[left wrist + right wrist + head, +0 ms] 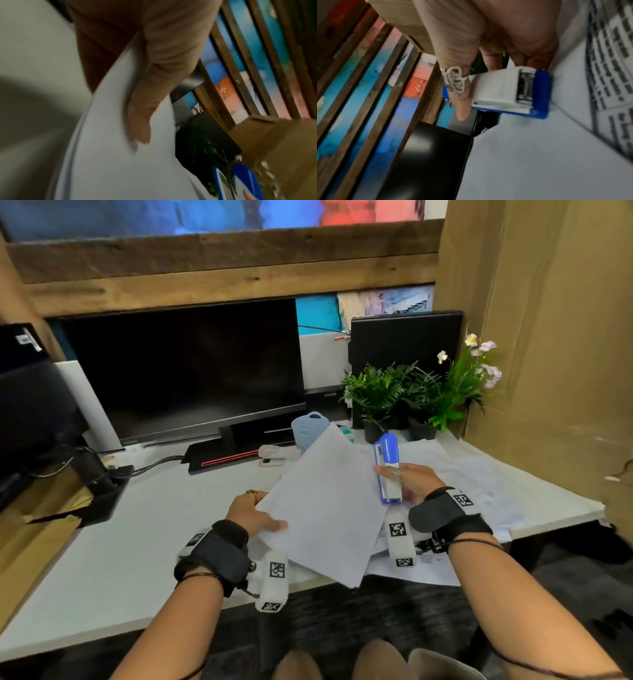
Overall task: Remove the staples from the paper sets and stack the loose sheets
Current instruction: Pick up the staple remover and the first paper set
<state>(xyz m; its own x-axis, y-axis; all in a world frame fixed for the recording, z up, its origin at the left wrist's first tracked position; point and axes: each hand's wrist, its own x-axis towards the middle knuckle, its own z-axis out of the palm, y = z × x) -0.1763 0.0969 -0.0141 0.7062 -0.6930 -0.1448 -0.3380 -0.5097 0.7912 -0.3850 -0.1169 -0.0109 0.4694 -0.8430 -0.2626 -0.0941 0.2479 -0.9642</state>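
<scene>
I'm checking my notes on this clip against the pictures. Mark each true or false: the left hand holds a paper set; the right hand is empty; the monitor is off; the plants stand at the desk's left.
1. The left hand holds a paper set: true.
2. The right hand is empty: false, it grips a blue and white stapler.
3. The monitor is off: true, its screen is dark.
4. The plants stand at the desk's left: false, they stand at the right rear.

bare desk (pixel 113 542) lies open left; monitor (pixel 185 371) and plants (pixel 404 395) block behind.
</scene>
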